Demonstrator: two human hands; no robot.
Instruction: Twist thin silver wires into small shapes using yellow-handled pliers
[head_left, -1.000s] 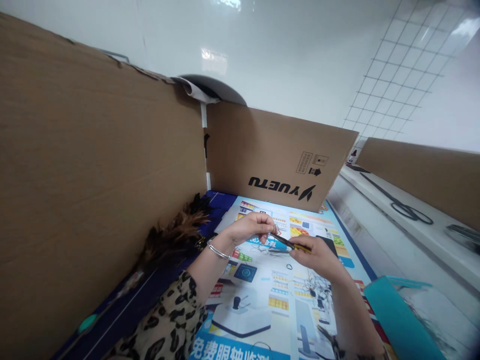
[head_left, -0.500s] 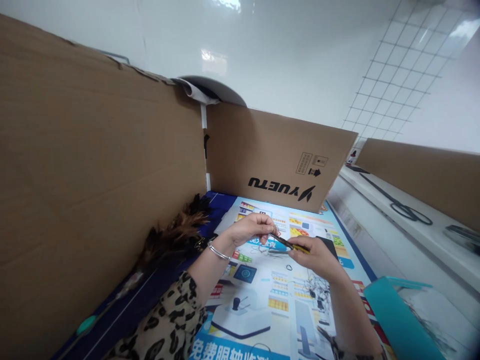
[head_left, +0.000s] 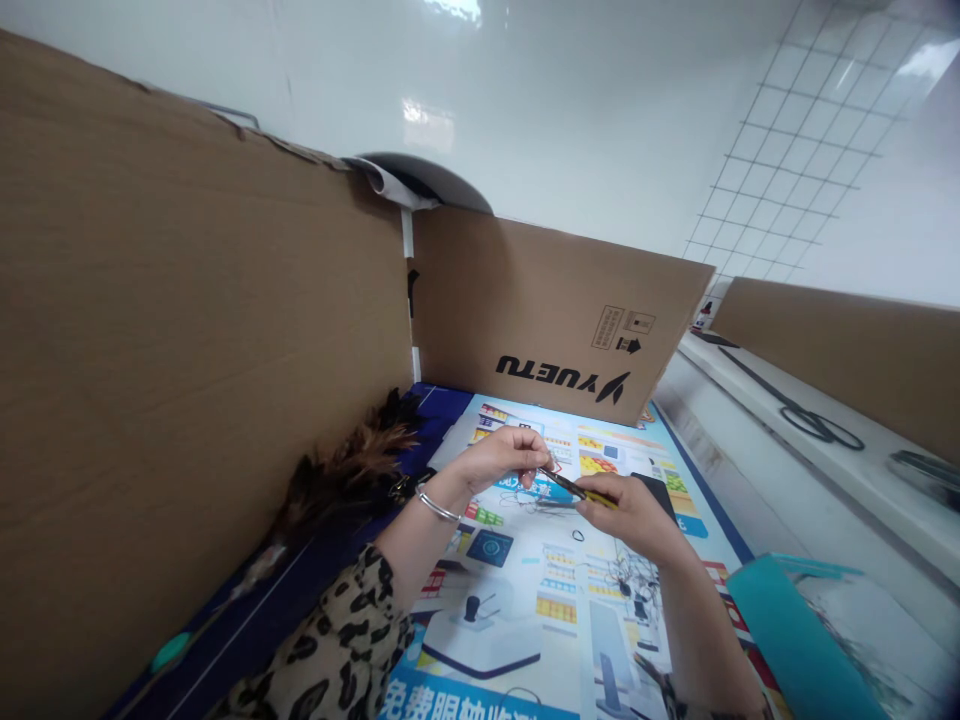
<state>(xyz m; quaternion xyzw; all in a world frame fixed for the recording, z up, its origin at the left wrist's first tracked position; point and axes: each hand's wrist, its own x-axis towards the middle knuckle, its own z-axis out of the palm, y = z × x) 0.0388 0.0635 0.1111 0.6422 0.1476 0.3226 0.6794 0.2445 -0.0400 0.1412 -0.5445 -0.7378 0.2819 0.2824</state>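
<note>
My right hand [head_left: 619, 508] grips a slim tool [head_left: 564, 482] with a yellow handle, its dark tip pointing up and left. That tip meets the fingertips of my left hand [head_left: 517, 458], which are pinched together; whatever they hold is too small to make out. A silver bracelet [head_left: 437, 503] circles my left wrist. Beneath the hands lies a printed sheet [head_left: 487, 600] with thin wire-like strands around the tool. Below the right hand is a tangle of dark strands [head_left: 634, 580], and a small dark ring [head_left: 577, 536] lies left of it.
Cardboard panels [head_left: 555, 310] stand behind and at the left. Brown feathers [head_left: 352, 465] lie along the left panel. At the right are a teal box [head_left: 802, 640] and a white ledge [head_left: 862, 470] bearing black scissors [head_left: 814, 420]. A dark flat object [head_left: 651, 492] lies behind the right hand.
</note>
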